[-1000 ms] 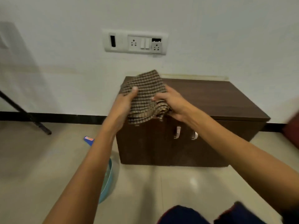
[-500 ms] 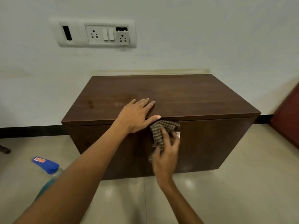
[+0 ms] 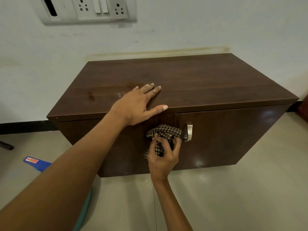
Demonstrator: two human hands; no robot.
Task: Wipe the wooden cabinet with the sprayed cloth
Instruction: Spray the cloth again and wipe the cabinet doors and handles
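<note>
A low dark wooden cabinet (image 3: 200,77) stands on the floor against the white wall. My left hand (image 3: 138,105) lies flat and open on its top near the front edge, thumb over the lip. My right hand (image 3: 163,157) is closed around a brown checked cloth (image 3: 164,131), bunched and pressed against the cabinet's front where the two doors meet. A metal door handle (image 3: 189,132) sits just right of the cloth; the left door's handle is hidden behind it.
A spray bottle with a blue cap (image 3: 35,162) lies on the tiled floor to the left, partly behind my left arm. A switch and socket panel (image 3: 90,9) is on the wall above. A dark red object (image 3: 304,107) shows at the right edge.
Both hands first held the cloth above the cabinet. The left hand then went flat onto the top, and the right hand took the cloth down onto the front, now slightly lower. The view came closer.
</note>
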